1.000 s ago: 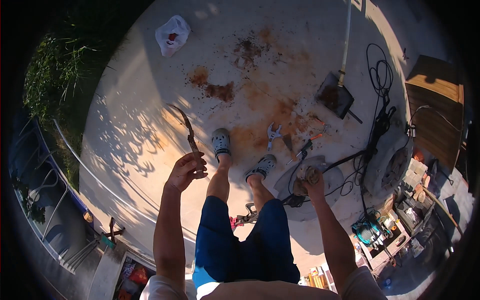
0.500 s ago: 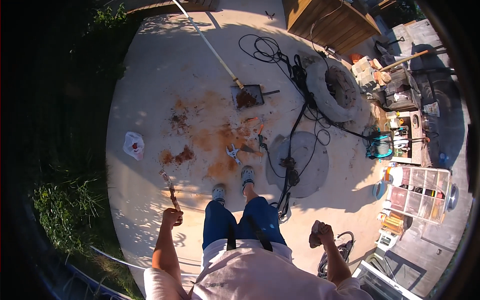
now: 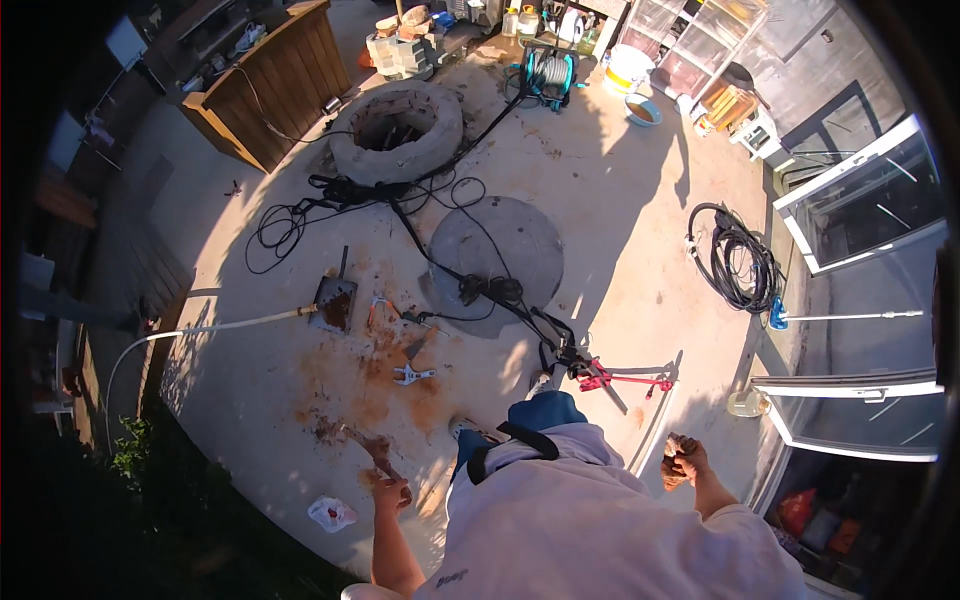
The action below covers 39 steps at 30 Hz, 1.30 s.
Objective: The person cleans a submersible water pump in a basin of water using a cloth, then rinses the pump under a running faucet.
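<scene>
My left hand [image 3: 390, 493] is closed around the end of a long, narrow, brown and whitish worn tool [image 3: 373, 450], whose exact kind I cannot make out. It points away over the rust-stained concrete. Out to the right, my right hand [image 3: 693, 462] grips a crumpled brown rag-like lump [image 3: 671, 474]. Ahead of my feet lie a silver clamp-like tool [image 3: 413, 375] and a flat scraper-like blade [image 3: 416, 347]. Beyond them rests a dark square pan [image 3: 337, 303] with reddish-brown dirt in it. A white plastic bag [image 3: 332, 514] sits near my left hand.
Black cables [image 3: 340, 192] run past a round concrete ring [image 3: 397, 130] and a flat round slab [image 3: 505, 255]. A red-handled tool [image 3: 625, 380] lies ahead of my right hand. Right of it are a coiled hose [image 3: 735, 262] and an open glazed door [image 3: 850, 415].
My body and view have turned to the right, so the yard has swung leftward and the doors have come into view. Both hands keep hold of the same things.
</scene>
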Available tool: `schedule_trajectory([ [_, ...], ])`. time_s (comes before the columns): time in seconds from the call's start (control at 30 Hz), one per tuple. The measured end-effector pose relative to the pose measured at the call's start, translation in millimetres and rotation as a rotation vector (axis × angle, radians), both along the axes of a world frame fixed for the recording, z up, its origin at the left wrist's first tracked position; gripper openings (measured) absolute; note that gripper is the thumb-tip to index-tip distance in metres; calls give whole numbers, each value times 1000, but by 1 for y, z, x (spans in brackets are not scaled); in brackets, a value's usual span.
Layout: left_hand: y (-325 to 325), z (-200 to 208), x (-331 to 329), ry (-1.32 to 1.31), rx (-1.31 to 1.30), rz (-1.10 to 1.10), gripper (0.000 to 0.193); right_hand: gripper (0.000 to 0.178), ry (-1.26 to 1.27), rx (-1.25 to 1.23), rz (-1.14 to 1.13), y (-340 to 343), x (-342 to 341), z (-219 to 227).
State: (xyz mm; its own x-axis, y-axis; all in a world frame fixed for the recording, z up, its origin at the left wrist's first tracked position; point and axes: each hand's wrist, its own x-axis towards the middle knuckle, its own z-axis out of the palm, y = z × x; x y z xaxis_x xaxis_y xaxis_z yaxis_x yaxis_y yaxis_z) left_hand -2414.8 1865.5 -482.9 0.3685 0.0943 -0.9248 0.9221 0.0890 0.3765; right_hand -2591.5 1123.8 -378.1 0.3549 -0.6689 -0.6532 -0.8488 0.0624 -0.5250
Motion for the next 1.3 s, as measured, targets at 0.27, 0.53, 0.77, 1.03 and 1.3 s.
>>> schedule_trajectory([
  [0.27, -124, 33, 148, -36, 78, -309, 19, 60, -94, 39, -275, -33, -33, -42],
  [0.53, -240, 56, 256, -55, 255, -518, 14, 57, -139, 105, -378, -75, 74, -17],
  [0.77, -293, 14, 376, -9, 384, -918, 25, 51, -70, 88, -313, -97, 143, -50],
  [1.03, -438, -19, 577, 49, 364, -984, 25, 56, 243, 241, -186, -116, 252, -51],
  [1.3, -517, -101, 855, -10, 428, -760, 45, 31, -49, 513, -1054, -265, 460, -94],
])
